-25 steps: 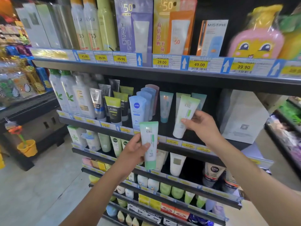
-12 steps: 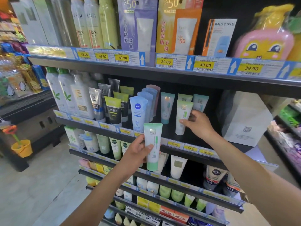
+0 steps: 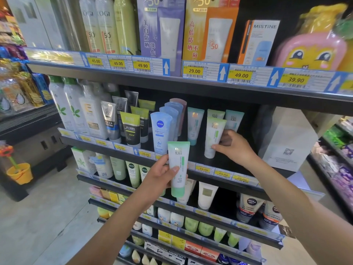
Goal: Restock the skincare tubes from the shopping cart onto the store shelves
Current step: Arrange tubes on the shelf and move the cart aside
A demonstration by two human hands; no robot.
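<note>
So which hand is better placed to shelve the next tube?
Left. The left hand grips the spare tube just before the shelf edge; the right hand is occupied pinching the shelved tube.

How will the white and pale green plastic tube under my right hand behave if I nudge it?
Standing tall on a narrow cap, the white and pale green plastic tube probably tips easily into the pale tubes behind. Its smooth plastic looks light, maybe slippery.

On the black metal shelf (image 3: 194, 154) the pale green plastic tube (image 3: 214, 137) stands at three o'clock of the blue Nivea tube (image 3: 160, 131), nine o'clock of the white cardboard box (image 3: 286, 138); the green-capped white tube (image 3: 179, 165) before its edge.
</note>
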